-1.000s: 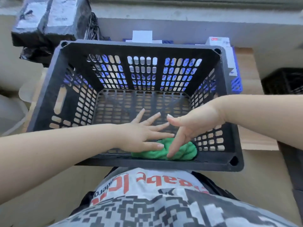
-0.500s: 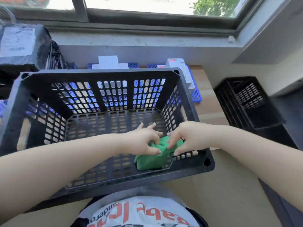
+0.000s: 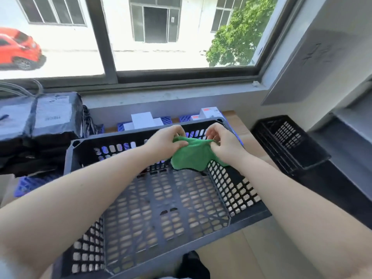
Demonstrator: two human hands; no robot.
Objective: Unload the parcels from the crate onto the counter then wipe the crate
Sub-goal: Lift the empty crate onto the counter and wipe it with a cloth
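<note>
While both hands are up over the far right part of the black crate [image 3: 167,210], each one pinches the top edge of the green cloth [image 3: 190,155]: left hand [image 3: 164,142] has its grip clenched on the cloth's left corner, right hand [image 3: 223,144] has its grip clenched on the right corner. Cloth is stretched between them, its lower part hangs slack in front of the crate's far wall and right wall, clear of the crate floor. Crate interior holds nothing, perforated floor and walls fully visible. Crate sits on the wooden table [image 3: 239,125], near edge toward the person, slightly rotated in the frame.

Parcels [image 3: 40,121]: dark plastic-wrapped bundles with white labels, stacked left of the crate on the table, near the crate's far left corner; cannot tell if they touch it. Small white boxes [image 3: 144,120] sit on a blue perforated tray [image 3: 165,120] just behind the crate's far wall, under the window sill [image 3: 161,93]. Another bit of blue tray shows low on the left, below the parcel stack.

Second black crate [image 3: 287,143] stands right of the table, lower down, apart from the first one.

Window behind shows a red car [image 3: 18,49] and a green tree [image 3: 239,35] outside
</note>
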